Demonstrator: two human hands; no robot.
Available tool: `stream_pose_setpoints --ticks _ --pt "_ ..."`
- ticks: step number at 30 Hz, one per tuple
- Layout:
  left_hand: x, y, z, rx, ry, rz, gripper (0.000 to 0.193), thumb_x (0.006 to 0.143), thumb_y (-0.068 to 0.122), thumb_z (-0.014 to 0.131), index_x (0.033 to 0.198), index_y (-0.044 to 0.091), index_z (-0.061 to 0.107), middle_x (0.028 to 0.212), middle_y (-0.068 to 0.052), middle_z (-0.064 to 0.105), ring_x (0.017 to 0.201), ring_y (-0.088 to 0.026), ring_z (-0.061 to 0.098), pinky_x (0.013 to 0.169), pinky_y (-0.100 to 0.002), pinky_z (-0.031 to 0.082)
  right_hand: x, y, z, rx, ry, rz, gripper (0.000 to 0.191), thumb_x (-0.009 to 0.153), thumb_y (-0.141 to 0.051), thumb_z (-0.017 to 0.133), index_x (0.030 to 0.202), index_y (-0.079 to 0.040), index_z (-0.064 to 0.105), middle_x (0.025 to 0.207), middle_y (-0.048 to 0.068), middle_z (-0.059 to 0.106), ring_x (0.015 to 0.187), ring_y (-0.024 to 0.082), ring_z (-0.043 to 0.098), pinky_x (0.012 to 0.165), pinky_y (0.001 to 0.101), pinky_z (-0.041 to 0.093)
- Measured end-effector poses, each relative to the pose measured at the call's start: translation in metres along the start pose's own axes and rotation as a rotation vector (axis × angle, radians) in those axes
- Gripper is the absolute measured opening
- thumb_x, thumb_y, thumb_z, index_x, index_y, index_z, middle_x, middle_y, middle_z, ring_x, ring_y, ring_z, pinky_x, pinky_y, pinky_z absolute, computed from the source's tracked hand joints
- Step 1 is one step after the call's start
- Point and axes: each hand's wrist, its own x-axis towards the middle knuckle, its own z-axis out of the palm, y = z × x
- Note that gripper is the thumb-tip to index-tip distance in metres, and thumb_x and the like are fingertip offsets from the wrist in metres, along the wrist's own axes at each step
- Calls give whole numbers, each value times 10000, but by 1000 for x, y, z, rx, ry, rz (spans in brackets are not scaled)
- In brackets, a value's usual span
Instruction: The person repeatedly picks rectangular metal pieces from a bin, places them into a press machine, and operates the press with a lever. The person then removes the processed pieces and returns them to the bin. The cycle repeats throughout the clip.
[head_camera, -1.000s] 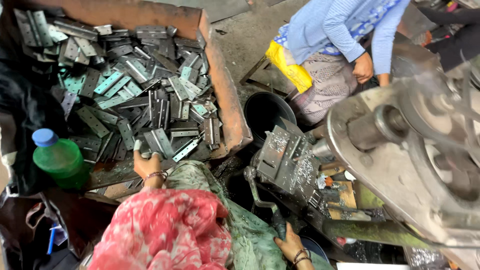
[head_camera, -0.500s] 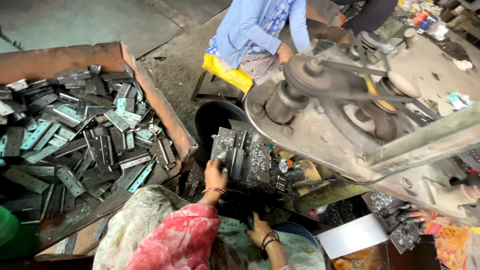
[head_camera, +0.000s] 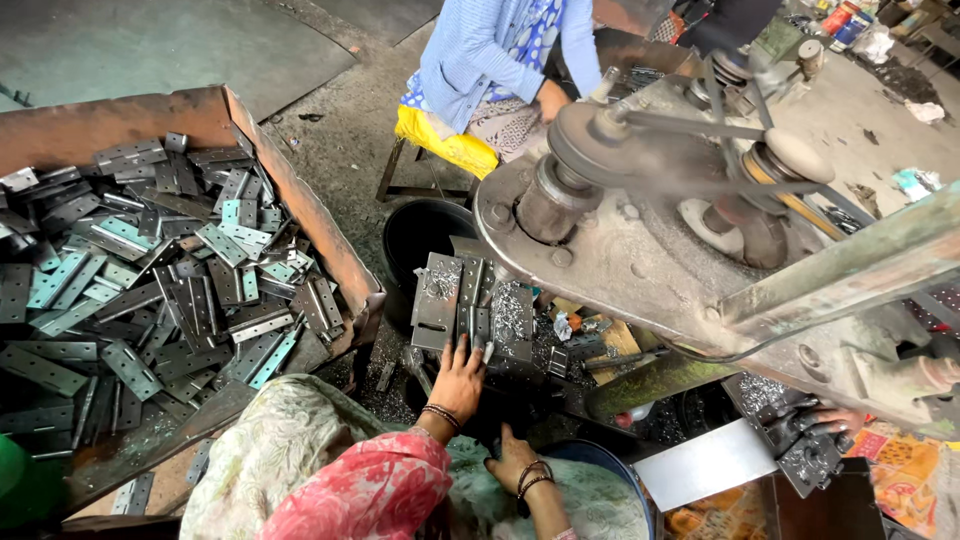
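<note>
Rust-brown and heavy, the press machine (head_camera: 700, 250) fills the right half of the head view, its flywheel (head_camera: 590, 140) blurred with motion and a slanting green steel bar (head_camera: 840, 270) crossing in front. To the left lies a wide rusty tray (head_camera: 300, 200) heaped with flat metal hinge plates (head_camera: 160, 290), some grey, some with a pale blue film. Behind, a person in a blue top (head_camera: 490, 50) sits on a stool with a yellow cushion (head_camera: 445, 145), and a black bucket (head_camera: 425, 235) stands between the stool and the tray.

Under the machine's edge a small stack of hinge plates (head_camera: 470, 310) stands on the work surface, littered with shiny metal shavings. The left hand (head_camera: 458, 378) rests open against the bottom of that stack, fingers spread and touching the plates, not closed around any one. The right hand (head_camera: 512, 462) lies lower, near a blue tub (head_camera: 600, 480), fingers loosely curled; I cannot tell whether it holds anything. At far right another person's hand (head_camera: 835, 418) touches a dark block of parts.

As a judgement, squaring the stack calls for pushing with flat fingertips from below, keeping knuckles and sleeve well away from the turning wheel, and minding the sharp swarf.
</note>
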Motion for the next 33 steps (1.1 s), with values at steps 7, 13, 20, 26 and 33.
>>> stream_pose_setpoints --ticks 7,13,20,26,33 --pt "-10 -19 4 -163 101 17 556 917 139 493 1471 97 523 1510 -98 468 1487 -350 301 1194 -713 86 0 2 5 -2 -5 19 903 854 -295 736 1544 -6 230 1187 306 669 1146 431 661 1025 464 528" --pt "-3 -27 4 -224 99 -1 560 887 114 517 1444 155 537 1550 -60 460 1505 -257 313 1211 -679 76 -7 -3 3 -3 3 49 896 855 -307 735 1548 -31 239 1169 299 685 1136 426 675 1012 461 542" --pt "-2 -33 -3 -347 126 17 518 947 154 509 1463 158 544 1518 -65 480 1487 -282 318 1211 -664 102 -10 -36 -28 -63 179 54 954 885 -386 731 1600 -268 112 1330 207 609 1194 395 628 989 510 520" --pt "-9 -41 -10 -45 105 -58 466 972 243 476 1412 124 572 1532 -70 461 1515 -374 226 1181 -727 91 17 -71 -62 -190 327 -6 928 919 -469 662 1608 -407 43 1220 205 664 1077 396 685 906 517 554" --pt "-16 -41 -4 -41 -109 -50 481 984 305 429 1410 132 569 1562 -67 409 1523 -395 136 1140 -795 14 25 -75 -67 -258 251 13 887 960 -542 610 1633 -374 58 1046 238 735 962 401 730 871 502 583"
